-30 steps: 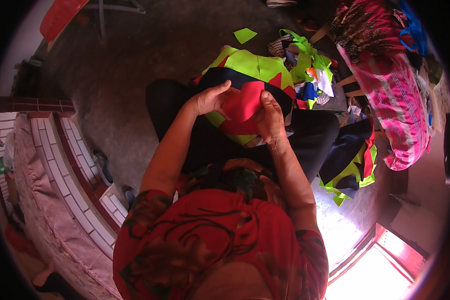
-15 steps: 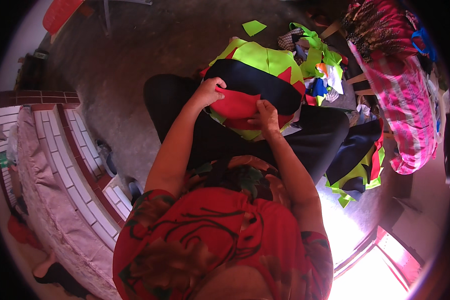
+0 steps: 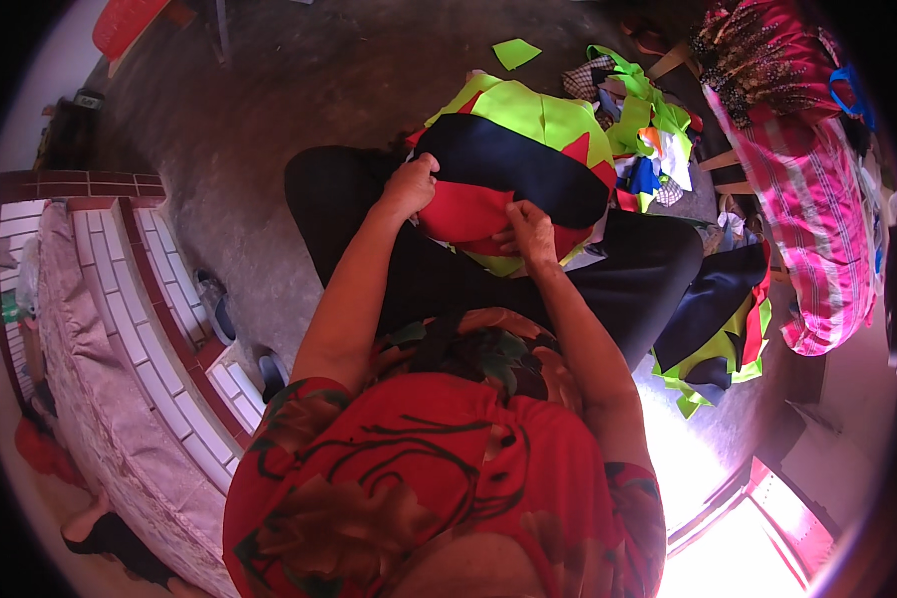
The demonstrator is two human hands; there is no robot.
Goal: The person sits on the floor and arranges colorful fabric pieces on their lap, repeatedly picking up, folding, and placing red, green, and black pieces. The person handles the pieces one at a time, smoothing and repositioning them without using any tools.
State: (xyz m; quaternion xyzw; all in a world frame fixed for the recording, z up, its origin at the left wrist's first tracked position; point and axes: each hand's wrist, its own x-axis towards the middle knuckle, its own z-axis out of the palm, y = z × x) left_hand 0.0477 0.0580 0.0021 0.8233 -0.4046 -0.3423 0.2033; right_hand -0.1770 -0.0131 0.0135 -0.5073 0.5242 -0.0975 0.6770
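Observation:
A piece of red cloth [image 3: 465, 211] lies across the near side of a cloth bundle on my lap. My left hand [image 3: 410, 189] pinches its left end, fingers closed. My right hand [image 3: 530, 234] grips the right end between thumb and bent fingers. Just beyond, a dark navy strip of cloth [image 3: 513, 164] curves over the bundle. Farther out, lime-green cloth [image 3: 540, 110] with pointed red bits makes up the bundle's far side. The underside of the bundle is hidden by my hands and dark trousers [image 3: 638, 279].
Scraps of lime, white and checked cloth [image 3: 648, 130] are heaped on the floor to the far right. A lone lime scrap [image 3: 516, 53] lies beyond the bundle. Beside my right knee sits another cloth pile [image 3: 713, 329]. Pink plaid cloth [image 3: 797, 219] covers something at the right.
Both hands have shifted slightly to the left along the red cloth, still gripping it. The view has tilted a little; the bundle stays on my lap.

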